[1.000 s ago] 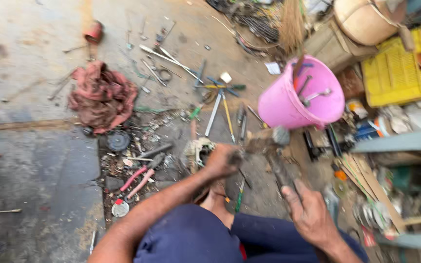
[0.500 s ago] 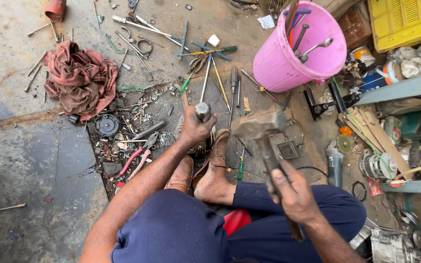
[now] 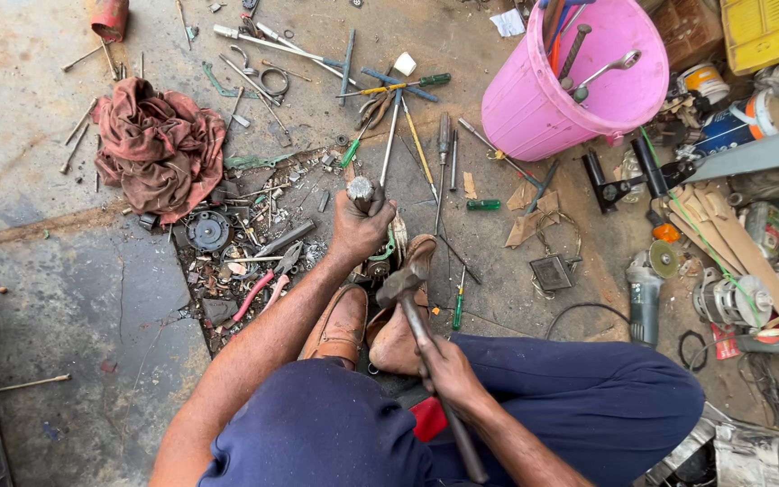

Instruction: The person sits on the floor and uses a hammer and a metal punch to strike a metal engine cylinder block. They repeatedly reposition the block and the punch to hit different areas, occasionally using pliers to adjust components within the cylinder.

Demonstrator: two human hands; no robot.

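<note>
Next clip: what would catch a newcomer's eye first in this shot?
Probably the pink bucket at the upper right, with long tools standing in it. At the centre, the left hand grips an upright metal rod, while the right hand holds a hammer by its handle just beside it. A crumpled red rag lies at the upper left among scattered tools on the concrete floor.

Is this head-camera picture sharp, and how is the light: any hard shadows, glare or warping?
Head view: sharp across the floor, with the hammer in the right hand and the metal punch in the left hand both crisp; light soft and even, shadows faint, no glare; the wide lens bends the edges, as at the pink bucket.
</note>
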